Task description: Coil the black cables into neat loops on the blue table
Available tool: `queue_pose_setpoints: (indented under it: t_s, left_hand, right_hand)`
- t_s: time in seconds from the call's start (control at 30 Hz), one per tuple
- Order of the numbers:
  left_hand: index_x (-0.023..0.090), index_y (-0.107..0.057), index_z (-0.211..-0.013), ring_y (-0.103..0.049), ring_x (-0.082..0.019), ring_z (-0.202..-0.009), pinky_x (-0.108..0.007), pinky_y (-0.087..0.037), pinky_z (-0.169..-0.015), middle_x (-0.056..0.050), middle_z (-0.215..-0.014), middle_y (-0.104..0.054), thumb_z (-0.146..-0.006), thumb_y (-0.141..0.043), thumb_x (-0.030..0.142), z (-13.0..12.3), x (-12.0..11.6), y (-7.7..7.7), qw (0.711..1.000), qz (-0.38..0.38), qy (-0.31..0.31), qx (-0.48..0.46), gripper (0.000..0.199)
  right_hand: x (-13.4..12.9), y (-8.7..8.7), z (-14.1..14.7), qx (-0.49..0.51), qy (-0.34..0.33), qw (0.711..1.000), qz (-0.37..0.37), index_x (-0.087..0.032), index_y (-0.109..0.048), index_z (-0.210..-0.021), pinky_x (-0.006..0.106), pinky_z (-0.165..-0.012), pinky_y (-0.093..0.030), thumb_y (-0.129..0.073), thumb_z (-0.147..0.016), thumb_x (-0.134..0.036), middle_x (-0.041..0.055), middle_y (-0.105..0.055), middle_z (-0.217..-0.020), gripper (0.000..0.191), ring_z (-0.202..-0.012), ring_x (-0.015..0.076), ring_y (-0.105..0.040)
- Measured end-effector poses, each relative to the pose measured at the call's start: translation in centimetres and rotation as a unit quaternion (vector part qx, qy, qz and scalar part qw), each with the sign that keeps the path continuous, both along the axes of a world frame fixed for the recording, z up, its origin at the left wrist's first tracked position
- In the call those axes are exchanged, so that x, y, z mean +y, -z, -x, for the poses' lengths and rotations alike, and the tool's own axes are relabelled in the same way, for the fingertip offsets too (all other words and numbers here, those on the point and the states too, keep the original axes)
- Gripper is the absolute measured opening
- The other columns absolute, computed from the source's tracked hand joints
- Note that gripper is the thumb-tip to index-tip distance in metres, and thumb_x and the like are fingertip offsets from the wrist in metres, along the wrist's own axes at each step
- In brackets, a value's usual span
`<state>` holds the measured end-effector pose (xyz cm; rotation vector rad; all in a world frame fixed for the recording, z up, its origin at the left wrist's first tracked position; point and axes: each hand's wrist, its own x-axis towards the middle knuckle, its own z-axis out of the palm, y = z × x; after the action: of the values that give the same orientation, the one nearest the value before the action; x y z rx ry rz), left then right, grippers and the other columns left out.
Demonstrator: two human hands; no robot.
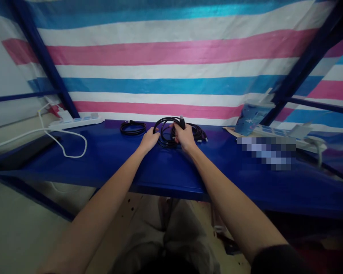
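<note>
A loop of black cable [162, 121] stands up between my two hands over the blue tabletop [165, 169]. My left hand [150, 140] pinches the cable on the loop's left side. On the other side my right hand [184, 135] is closed around the cable near its end, and a dark plug [182, 122] with a grey tip sticks up above the fingers. Behind and beside the right hand lie more coiled black cables [198, 132], with plug ends showing at their right; the hand partly hides them. A separate black cable coil [133, 128] rests flat, left of my left hand.
White power strips lie at the left [77, 121] and right [288, 139]. A white cord [84, 146] loops over the left side, near a dark flat object [25, 152]. A blue patterned cup [250, 118] with a straw stands at the right. Striped sheeting [165, 57] hangs behind.
</note>
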<state>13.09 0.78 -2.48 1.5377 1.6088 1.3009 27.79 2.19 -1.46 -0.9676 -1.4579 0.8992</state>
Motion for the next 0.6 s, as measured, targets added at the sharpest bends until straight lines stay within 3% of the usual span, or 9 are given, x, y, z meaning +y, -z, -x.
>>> queue_pose_setpoints:
  t_s: [0.13, 0.3, 0.37, 0.47, 0.53, 0.6]
  left_hand:
    - [0.015, -0.055, -0.107, -0.063, -0.016, -0.075, -0.027, -0.048, -0.069, -0.006, -0.082, -0.065, -0.071, -0.053, 0.013, -0.3, 1.9, -1.2, 0.989, 0.003, 0.089, -0.122, 0.036]
    - [0.016, -0.057, -0.087, -0.043, -0.006, -0.044, -0.021, -0.042, -0.051, 0.006, -0.054, -0.042, -0.077, -0.054, 0.014, 0.0, 3.2, -3.5, 0.962, -0.025, 0.180, -0.205, 0.010]
    - [0.016, -0.057, -0.079, -0.028, -0.004, -0.035, -0.021, -0.039, -0.046, 0.009, -0.047, -0.028, -0.082, -0.054, 0.019, 0.3, 2.7, -3.7, 0.955, -0.022, 0.205, -0.212, 0.005]
    - [0.019, -0.047, -0.062, -0.018, -0.004, -0.032, -0.021, -0.034, -0.040, 0.011, -0.042, -0.019, -0.087, -0.051, 0.026, 0.5, 1.4, -3.5, 0.946, -0.033, 0.229, -0.227, 0.026]
    - [0.021, -0.034, -0.054, -0.018, -0.004, -0.031, -0.022, -0.032, -0.039, 0.010, -0.041, -0.017, -0.089, -0.050, 0.030, 0.4, 0.8, -3.2, 0.935, -0.059, 0.254, -0.239, 0.040]
    - [0.021, -0.025, -0.051, -0.018, -0.004, -0.031, -0.022, -0.032, -0.040, 0.010, -0.041, -0.016, -0.090, -0.049, 0.035, 0.3, 0.6, -3.1, 0.928, -0.086, 0.273, -0.239, 0.047]
  right_hand:
    - [0.3, 0.1, 0.3, -0.012, -0.018, 1.000, -0.020, -0.018, -0.056, -0.073, 0.024, -0.038, -0.032, -0.044, -0.089, -0.048, -0.0073, -0.030, -0.043, 0.036, -0.034, 0.0070, -0.029]
    - [0.7, 0.2, 0.5, -0.049, 0.025, 0.996, -0.064, -0.019, -0.056, -0.075, 0.029, -0.049, -0.044, -0.042, -0.089, -0.050, -0.0029, -0.041, -0.052, 0.037, -0.043, 0.0108, -0.042]
    - [0.4, -0.1, 0.3, -0.070, 0.072, 0.990, -0.097, -0.019, -0.057, -0.080, 0.035, -0.063, -0.049, -0.047, -0.088, -0.040, 0.0003, -0.048, -0.060, 0.025, -0.057, 0.0157, -0.053]
    - [0.1, -0.8, 0.1, -0.100, 0.143, 0.973, -0.154, -0.020, -0.057, -0.088, 0.047, -0.091, -0.042, -0.051, -0.083, -0.023, 0.0077, -0.057, -0.087, 0.009, -0.096, 0.0254, -0.056]
    - [0.3, -1.1, 0.2, -0.128, 0.197, 0.945, -0.229, -0.019, -0.057, -0.097, 0.048, -0.099, -0.037, -0.048, -0.082, -0.018, 0.0115, -0.055, -0.108, 0.017, -0.114, 0.0268, -0.049]
    - [0.7, -1.1, 0.4, -0.108, 0.193, 0.933, -0.283, -0.020, -0.052, -0.111, 0.044, -0.099, -0.039, -0.043, -0.085, -0.017, 0.0114, -0.053, -0.117, 0.028, -0.116, 0.0234, -0.050]
